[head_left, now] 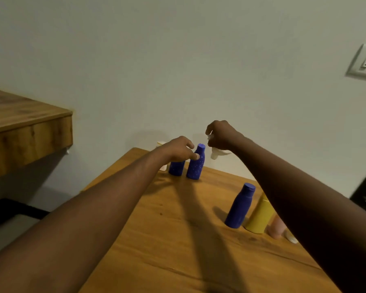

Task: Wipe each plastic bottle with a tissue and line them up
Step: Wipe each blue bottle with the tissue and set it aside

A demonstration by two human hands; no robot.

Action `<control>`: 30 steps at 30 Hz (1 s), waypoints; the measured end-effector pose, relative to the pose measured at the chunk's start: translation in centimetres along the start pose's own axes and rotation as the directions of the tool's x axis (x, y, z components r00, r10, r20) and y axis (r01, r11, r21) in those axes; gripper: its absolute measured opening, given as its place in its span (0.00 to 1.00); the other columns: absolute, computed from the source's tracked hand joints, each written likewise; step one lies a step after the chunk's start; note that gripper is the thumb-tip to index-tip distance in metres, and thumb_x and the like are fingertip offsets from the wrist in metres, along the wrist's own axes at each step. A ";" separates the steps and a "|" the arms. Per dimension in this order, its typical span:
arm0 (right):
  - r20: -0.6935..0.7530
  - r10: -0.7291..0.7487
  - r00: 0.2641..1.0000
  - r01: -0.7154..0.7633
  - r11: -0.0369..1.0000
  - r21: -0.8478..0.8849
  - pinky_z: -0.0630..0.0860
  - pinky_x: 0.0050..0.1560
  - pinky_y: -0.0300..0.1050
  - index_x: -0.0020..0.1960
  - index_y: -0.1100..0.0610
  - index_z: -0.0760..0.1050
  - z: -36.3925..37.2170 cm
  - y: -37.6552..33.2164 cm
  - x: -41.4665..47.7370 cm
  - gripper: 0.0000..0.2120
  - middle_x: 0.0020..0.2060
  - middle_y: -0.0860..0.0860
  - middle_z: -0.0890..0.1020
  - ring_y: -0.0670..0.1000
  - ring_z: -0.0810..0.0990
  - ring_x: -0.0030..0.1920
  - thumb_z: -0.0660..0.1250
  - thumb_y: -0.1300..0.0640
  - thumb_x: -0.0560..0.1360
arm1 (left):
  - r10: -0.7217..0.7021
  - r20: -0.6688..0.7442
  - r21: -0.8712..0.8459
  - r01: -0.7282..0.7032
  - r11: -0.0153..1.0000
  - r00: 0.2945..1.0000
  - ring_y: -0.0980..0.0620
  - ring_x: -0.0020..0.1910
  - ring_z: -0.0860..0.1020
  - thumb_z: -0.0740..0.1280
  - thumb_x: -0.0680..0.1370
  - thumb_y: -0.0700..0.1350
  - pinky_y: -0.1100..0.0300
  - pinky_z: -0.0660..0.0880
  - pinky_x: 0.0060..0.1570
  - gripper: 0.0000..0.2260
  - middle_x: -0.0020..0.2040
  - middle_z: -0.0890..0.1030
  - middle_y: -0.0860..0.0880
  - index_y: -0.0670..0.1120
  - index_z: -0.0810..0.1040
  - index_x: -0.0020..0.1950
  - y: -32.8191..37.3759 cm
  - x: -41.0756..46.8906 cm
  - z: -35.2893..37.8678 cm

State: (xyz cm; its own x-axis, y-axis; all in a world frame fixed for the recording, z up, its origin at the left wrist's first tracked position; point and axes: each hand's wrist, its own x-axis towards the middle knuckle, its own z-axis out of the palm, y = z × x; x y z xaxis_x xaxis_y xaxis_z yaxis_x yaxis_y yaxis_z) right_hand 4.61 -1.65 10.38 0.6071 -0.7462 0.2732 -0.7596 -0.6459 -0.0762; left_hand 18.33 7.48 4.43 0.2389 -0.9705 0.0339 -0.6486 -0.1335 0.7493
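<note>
A blue speckled bottle (195, 163) stands upright near the table's far edge, and my left hand (178, 149) touches its neck with curled fingertips. Just left of it stands a second blue bottle (176, 168), mostly behind that hand. A white bottle (162, 154) peeks out further left. My right hand (221, 135) hovers to the right of the speckled bottle and pinches a crumpled white tissue (217, 153) that hangs below it. At the right edge stand a third blue bottle (239, 206), a yellow bottle (260, 216) and a pink bottle (277, 227), partly behind my right forearm.
The wooden table (173, 240) butts against a pale wall. A small white object (291, 237) lies by the pink bottle. A wooden shelf (25, 127) juts out at the left, higher than the table. A wall switch (364, 62) sits at the upper right.
</note>
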 end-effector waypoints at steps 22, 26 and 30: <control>0.239 -0.043 0.970 0.092 0.976 -0.198 0.72 0.46 0.42 0.65 0.59 0.75 3.4 -2.0 3.2 0.21 0.58 0.56 0.80 0.52 0.76 0.51 0.73 0.63 0.74 | 0.008 -0.147 -0.227 -0.042 0.973 0.989 0.52 0.49 0.81 0.73 0.79 0.43 0.51 0.80 0.59 0.02 0.48 0.83 0.52 0.48 0.84 0.52 -4.1 -0.2 2.1; 0.241 -0.065 0.968 0.114 0.975 -0.193 0.73 0.48 0.42 0.66 0.59 0.74 1.8 -2.8 1.4 0.22 0.59 0.56 0.80 0.53 0.77 0.53 0.73 0.63 0.74 | 0.048 -0.201 -0.146 -0.078 0.986 0.979 0.51 0.56 0.79 0.74 0.79 0.43 0.59 0.72 0.54 0.14 0.62 0.83 0.47 0.43 0.82 0.65 -2.8 -1.0 1.7; 0.279 -0.082 0.957 0.139 0.972 -0.189 0.73 0.49 0.42 0.68 0.59 0.73 -0.4 -3.9 -1.6 0.24 0.60 0.56 0.79 0.54 0.78 0.55 0.74 0.62 0.74 | 0.045 -0.223 -0.101 -0.069 0.992 0.974 0.46 0.66 0.78 0.75 0.78 0.42 0.58 0.72 0.57 0.25 0.70 0.79 0.44 0.43 0.75 0.74 -1.4 -2.8 1.4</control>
State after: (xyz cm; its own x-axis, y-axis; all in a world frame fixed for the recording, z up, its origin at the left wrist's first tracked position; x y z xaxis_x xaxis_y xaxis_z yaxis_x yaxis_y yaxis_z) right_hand 6.48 2.13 10.60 0.7086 -0.7056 0.0000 -0.6981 -0.7011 0.1455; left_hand 17.56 10.11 2.33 0.3646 -0.9062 0.2144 -0.5872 -0.0450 0.8082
